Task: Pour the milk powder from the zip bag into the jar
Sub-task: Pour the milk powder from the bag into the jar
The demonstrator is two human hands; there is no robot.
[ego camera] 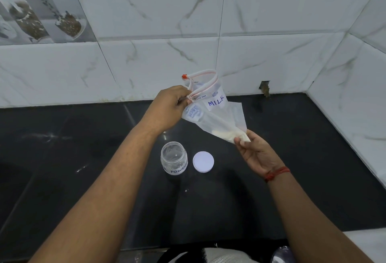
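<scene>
Zip bag (211, 108) held open-mouthed above jar (174, 156).
Left hand (169, 108) fingers pinching rim for aim; right hand (254, 150) fingers clamped on powder-filled bottom corner.

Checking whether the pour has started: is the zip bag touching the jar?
Apart. The head view shows the zip bag held up by both hands, with bare dark counter visible between it and the jar below.

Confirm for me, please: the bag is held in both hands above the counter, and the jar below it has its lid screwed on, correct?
Not quite: in the head view the jar is open, and its lid lies beside it on the counter. Both hands, left and right, do hold the bag above.
</scene>
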